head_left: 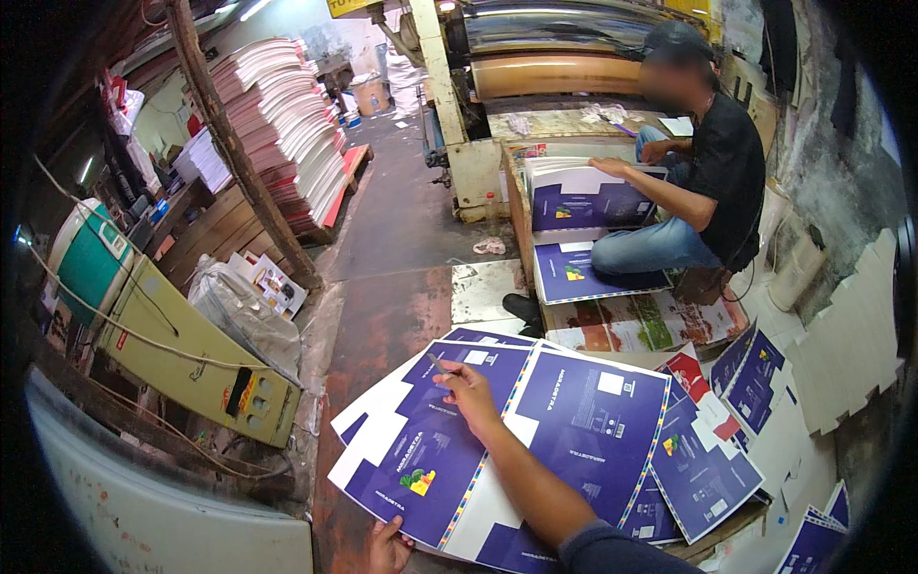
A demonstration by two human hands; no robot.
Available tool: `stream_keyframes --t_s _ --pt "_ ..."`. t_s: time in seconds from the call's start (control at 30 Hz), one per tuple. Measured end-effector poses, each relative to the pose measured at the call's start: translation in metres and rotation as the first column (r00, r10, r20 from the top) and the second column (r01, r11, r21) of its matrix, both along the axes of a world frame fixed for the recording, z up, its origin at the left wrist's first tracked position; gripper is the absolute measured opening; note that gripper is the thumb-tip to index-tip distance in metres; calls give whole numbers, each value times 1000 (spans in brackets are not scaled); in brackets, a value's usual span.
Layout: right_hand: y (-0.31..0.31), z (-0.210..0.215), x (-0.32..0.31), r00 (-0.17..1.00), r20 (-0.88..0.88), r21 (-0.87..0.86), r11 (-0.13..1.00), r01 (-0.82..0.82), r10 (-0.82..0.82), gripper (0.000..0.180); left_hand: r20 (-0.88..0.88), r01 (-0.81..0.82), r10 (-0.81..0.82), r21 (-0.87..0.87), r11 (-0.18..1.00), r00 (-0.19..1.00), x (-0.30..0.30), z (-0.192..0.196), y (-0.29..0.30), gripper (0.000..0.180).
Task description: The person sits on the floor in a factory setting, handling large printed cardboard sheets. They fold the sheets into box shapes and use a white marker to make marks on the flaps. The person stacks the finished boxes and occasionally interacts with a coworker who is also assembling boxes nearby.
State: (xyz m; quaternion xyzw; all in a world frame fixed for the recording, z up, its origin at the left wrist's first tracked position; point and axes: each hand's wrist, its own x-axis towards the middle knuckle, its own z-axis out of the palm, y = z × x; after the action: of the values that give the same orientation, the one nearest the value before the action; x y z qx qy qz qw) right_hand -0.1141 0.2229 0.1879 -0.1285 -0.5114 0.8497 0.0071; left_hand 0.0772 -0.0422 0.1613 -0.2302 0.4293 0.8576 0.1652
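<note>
Holding a large blue-and-white printed cardboard sheet (497, 430) flat on our stack.
Our left hand (387, 547) grips its near edge; our right hand (469, 394) pinches a thin tool (438, 364) over it.

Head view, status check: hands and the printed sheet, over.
Left hand grips near edge of large purple-and-white printed card sheet. Right hand rests on top, thin tool pinched. Seated co-worker beyond, apart.

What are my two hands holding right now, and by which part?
The left hand grips the big blue printed sheet by its near bottom edge. The right hand pinches a thin pen-like tool near its lower end.
</note>
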Motion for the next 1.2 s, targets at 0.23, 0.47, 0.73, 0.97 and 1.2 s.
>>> stream_keyframes --t_s 0.23,0.47,0.73,0.97,1.2 --pt "-1 2 0 1000 7 16 1000 5 -5 31 1 -17 17 3 1000 1000 0 -3 0 24" --pt "-1 1 0 1000 13 10 1000 13 -14 32 20 -4 5 -19 1000 1000 -1 -3 -1 22" --pt "0 0 0 1000 22 25 1000 -1 1 33 40 -3 4 -33 999 999 0 -5 -3 20" --pt "1 -1 0 1000 8 24 1000 -13 13 35 40 5 -4 -21 1000 999 -1 -4 -3 30" --pt "-1 -5 0 1000 -4 -6 1000 -6 6 34 128 -65 69 -34 997 989 -2 24 13 18"
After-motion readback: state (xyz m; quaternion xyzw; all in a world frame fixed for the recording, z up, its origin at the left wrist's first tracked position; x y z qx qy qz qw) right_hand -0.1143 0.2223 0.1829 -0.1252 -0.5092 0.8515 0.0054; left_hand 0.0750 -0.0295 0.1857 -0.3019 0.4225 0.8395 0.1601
